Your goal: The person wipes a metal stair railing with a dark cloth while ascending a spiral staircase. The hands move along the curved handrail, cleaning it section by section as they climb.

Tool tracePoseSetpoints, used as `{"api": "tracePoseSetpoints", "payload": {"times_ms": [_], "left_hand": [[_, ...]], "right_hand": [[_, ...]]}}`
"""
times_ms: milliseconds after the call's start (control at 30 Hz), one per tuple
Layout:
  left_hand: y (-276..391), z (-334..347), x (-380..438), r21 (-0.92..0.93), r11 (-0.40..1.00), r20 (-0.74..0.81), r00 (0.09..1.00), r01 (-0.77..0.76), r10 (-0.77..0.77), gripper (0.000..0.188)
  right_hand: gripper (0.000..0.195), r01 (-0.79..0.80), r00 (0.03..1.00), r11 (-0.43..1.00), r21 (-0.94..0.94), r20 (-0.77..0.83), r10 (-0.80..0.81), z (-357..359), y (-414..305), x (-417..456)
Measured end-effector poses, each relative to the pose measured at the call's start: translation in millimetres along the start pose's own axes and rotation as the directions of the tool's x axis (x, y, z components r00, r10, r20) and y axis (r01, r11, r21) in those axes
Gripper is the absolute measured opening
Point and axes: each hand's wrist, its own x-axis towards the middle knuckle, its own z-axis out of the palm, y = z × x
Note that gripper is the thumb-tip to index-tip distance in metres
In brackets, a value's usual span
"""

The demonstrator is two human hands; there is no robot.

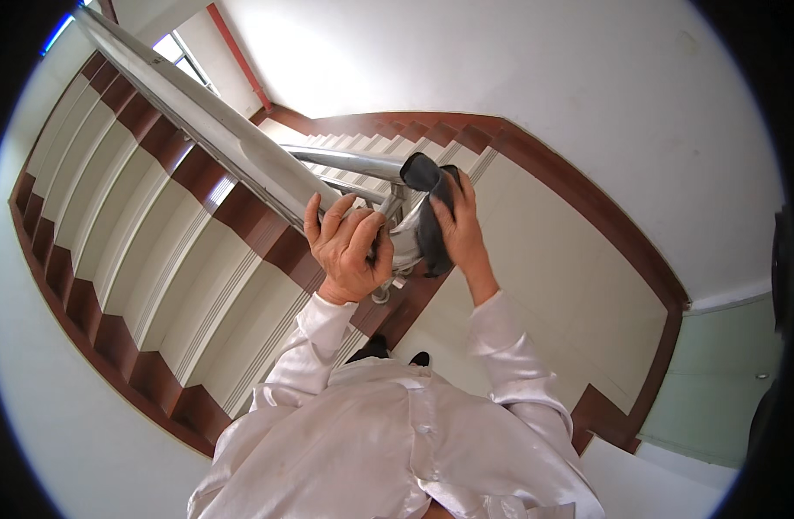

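Note:
A dark grey cloth (434, 224) drapes over the bend of a shiny metal handrail (351, 159) in front of me. My right hand (460, 224) grips the cloth against the curved rail end from the right side. Just left of it, my left hand (349, 246) rests at the lower end of the other metal handrail (221, 126), its fingers bent; something dark shows by its palm, but I cannot tell what it is. Metal posts of the railing stand between and below the hands.
Pale stairs with red-brown edging (169, 246) lie at the left, and another flight (384, 143) lies beyond the rail. A pale landing (539, 259) spreads to the right beside a white wall (533, 58). A red pipe (240, 58) runs along the far corner.

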Motion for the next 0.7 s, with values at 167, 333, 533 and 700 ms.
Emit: {"api": "tracePoseSetpoints", "payload": {"times_ms": [167, 333, 533, 700], "left_hand": [[-1.8, -1.5, 0.9, -0.014, 1.000, -0.004, 1.000, -0.018, 0.018, 0.014], [1.6, 2.8, -0.4, -0.037, 0.999, -0.003, 1.000, -0.018, 0.018, 0.014], [2.5, 2.2, -1.8, -0.041, 0.999, -0.013, 1.000, -0.017, 0.016, 0.015], [0.8, 0.0, -2.1, -0.061, 0.998, -0.016, 0.999, -0.035, 0.034, 0.016]], "right_hand": [[0.052, -0.553, 0.814, 0.769, 0.321, 0.403, 0.417, -23.7, 16.4, 64.2], [0.050, -0.400, 0.900, 0.885, 0.238, 0.286, 0.330, -17.8, 36.4, 65.1], [0.043, 0.198, 0.975, 0.956, -0.217, 0.146, -0.169, -20.3, -10.6, 18.4], [0.040, 0.354, 0.889, 0.895, -0.271, 0.394, -0.232, -27.1, -44.7, 21.2]]}}
